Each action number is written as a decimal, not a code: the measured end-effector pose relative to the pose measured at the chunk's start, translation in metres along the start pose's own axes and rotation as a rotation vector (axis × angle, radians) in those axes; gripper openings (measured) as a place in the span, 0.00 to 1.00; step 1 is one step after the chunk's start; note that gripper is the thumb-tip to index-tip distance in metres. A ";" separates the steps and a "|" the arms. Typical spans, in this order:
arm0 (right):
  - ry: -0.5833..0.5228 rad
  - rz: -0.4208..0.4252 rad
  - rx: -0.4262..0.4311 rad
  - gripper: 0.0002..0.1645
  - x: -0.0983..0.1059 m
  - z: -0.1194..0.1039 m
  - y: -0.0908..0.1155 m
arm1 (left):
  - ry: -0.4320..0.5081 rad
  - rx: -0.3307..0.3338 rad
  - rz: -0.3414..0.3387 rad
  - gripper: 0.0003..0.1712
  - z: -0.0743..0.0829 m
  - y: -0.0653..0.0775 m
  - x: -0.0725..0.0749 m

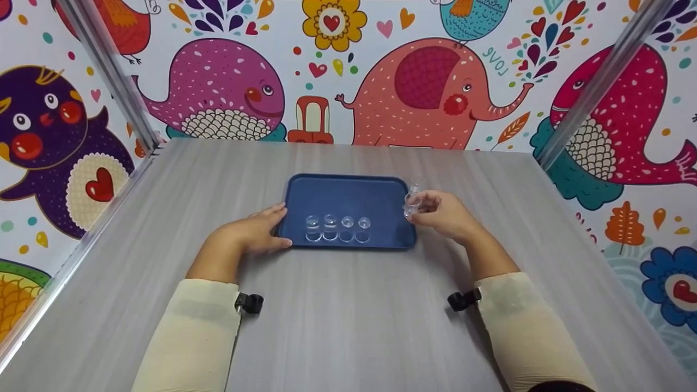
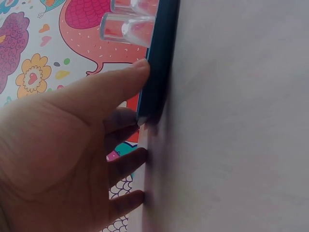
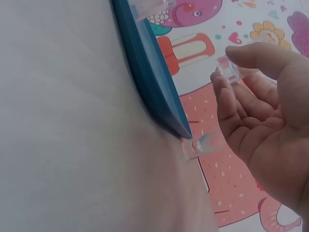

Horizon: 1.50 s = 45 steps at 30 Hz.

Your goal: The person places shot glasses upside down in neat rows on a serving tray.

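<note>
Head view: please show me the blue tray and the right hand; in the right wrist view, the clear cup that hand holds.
Blue tray (image 1: pixel 348 193): head view, bare floor toward the far rim.
Right hand (image 1: pixel 449 216): head view, middle of the hand.
Clear cup (image 3: pixel 228 68): right wrist view, visible end below the thumb tip.

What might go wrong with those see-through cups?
Perhaps these:
1. The right hand pinches the held cup between thumb and fingers, so it might slip and fall.
2. Another clear cup is just beside the tray, near that hand, which could bump it.
3. The left hand is at the tray's edge; a nudge might tip the four standing cups.
</note>
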State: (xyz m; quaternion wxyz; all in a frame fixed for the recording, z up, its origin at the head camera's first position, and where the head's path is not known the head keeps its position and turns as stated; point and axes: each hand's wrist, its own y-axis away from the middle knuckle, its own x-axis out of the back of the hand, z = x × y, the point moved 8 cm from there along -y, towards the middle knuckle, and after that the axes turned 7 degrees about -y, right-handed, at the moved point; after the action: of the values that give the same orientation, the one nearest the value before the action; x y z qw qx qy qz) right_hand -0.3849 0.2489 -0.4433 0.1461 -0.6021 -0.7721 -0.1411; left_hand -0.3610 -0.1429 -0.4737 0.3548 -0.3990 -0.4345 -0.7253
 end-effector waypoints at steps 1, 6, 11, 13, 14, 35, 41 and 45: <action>-0.002 0.004 0.004 0.18 -0.001 -0.002 0.001 | 0.001 -0.002 0.001 0.53 0.000 0.000 0.000; -0.006 0.025 0.032 0.19 -0.005 -0.008 0.002 | -0.007 -0.002 -0.001 0.54 0.002 -0.001 0.001; -0.002 0.047 0.080 0.21 -0.006 -0.014 0.004 | -0.011 0.005 -0.002 0.53 0.003 0.000 0.001; -0.005 0.058 0.092 0.21 -0.005 -0.016 0.004 | -0.009 0.009 -0.002 0.53 0.004 0.001 0.001; -0.004 0.067 0.094 0.21 -0.005 -0.016 0.004 | -0.009 0.011 -0.003 0.53 0.004 0.001 0.001; -0.043 0.038 0.082 0.20 -0.030 -0.046 -0.006 | -0.007 0.014 -0.002 0.53 -0.001 0.001 0.000; -0.061 0.023 0.077 0.19 -0.037 -0.052 -0.009 | 0.009 0.004 0.003 0.53 0.001 0.003 0.000; -0.059 0.016 0.081 0.20 -0.040 -0.055 -0.011 | 0.010 0.004 0.000 0.53 0.002 0.003 0.001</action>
State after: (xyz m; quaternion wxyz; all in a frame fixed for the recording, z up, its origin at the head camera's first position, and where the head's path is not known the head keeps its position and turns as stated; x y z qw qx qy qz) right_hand -0.3833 0.1890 -0.4088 0.1488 -0.6057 -0.7764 -0.0907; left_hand -0.3585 -0.1424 -0.4718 0.3578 -0.3947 -0.4341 -0.7264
